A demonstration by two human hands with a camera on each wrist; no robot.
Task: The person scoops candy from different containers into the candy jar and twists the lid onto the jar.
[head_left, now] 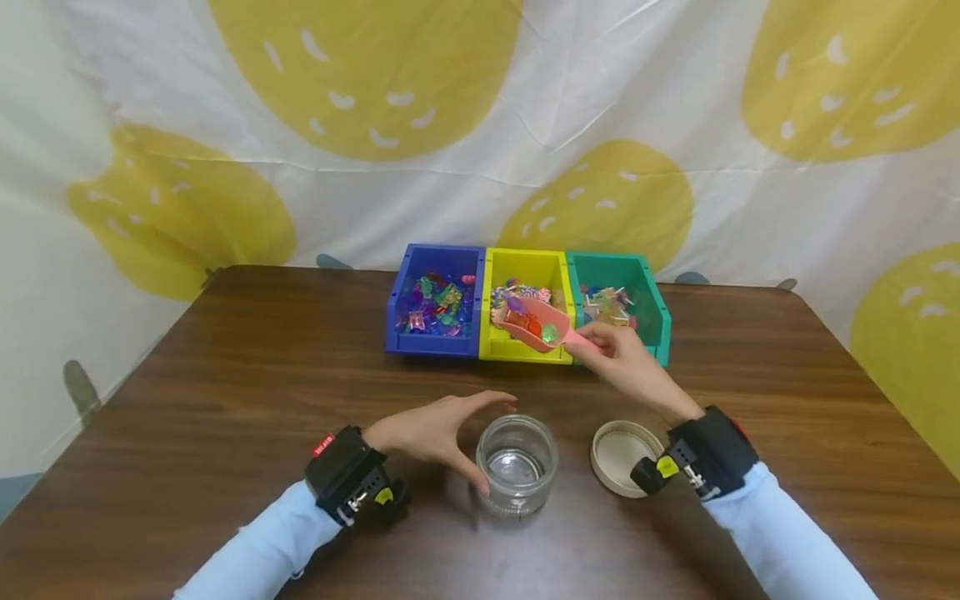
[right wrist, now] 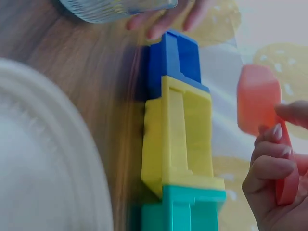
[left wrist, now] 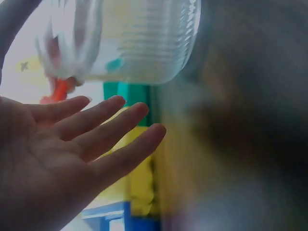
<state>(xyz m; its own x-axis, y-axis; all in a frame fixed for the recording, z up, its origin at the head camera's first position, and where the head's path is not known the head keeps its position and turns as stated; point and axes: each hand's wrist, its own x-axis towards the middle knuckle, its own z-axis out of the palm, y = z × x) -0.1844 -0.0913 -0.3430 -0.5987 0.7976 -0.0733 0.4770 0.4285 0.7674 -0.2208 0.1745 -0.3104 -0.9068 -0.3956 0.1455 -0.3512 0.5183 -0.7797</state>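
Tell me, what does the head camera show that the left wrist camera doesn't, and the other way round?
Only the head view: the round lid, the light blue sleeves and small colourful pieces inside the blue bin, yellow bin, green bin and pink scoop.

Only the left wrist view: the open palm of the left hand.

Both: parts of both hands, the scoop, all three bins and the glass jar.

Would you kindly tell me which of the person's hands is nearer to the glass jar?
The left. The left hand is right beside the glass jar; the right hand is farther off, near the green bin, holding the pink scoop.
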